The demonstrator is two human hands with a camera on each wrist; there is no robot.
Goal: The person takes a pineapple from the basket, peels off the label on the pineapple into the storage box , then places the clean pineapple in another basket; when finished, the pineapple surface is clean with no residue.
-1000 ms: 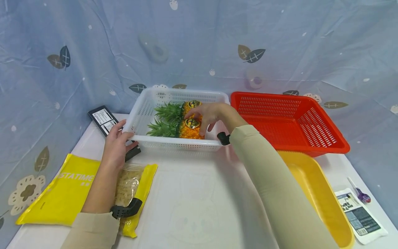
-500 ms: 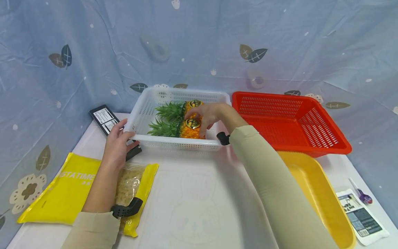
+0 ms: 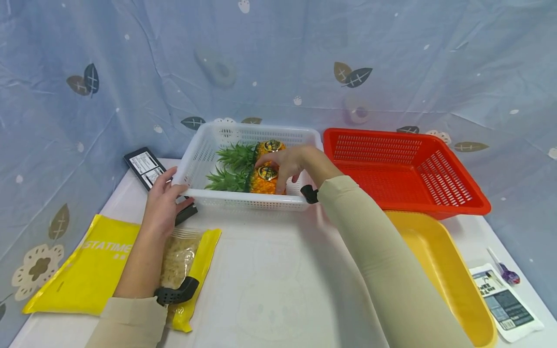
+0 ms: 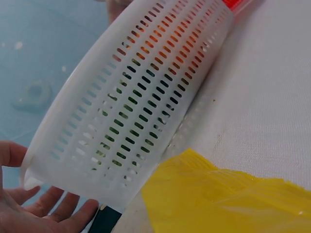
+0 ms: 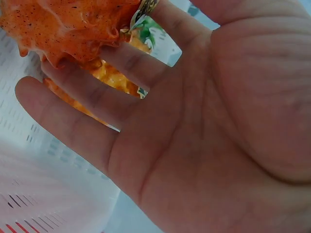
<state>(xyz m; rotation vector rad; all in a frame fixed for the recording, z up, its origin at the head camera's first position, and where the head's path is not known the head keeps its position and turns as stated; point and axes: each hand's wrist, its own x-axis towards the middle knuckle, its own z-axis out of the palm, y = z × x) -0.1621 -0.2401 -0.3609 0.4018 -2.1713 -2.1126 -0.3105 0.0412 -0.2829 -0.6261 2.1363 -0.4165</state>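
Two orange pineapples with green leafy crowns lie side by side in a white slotted basket (image 3: 243,194). My right hand (image 3: 289,164) reaches over the basket's near rim and grips the nearer pineapple (image 3: 261,184), its fingers spread around the body beside a round black-and-yellow label. In the right wrist view, several fingers pass behind the orange body (image 5: 73,29); the thumb's tip is out of sight there. The farther pineapple (image 3: 264,149) lies just beyond. My left hand (image 3: 163,203) holds the basket's near left corner, thumb and fingers on either side of the rim in the left wrist view.
A red basket (image 3: 435,208) stands right of the white one, with a yellow tray (image 3: 435,261) before it. At far right lie a white packet (image 3: 505,304) and a purple lollipop (image 3: 506,273). Yellow bags (image 3: 87,270) and a dark box (image 3: 145,164) lie at left.
My right hand has shifted slightly to the left on the nearer pineapple, whose label has also moved a little left. My left hand stays on the basket corner.
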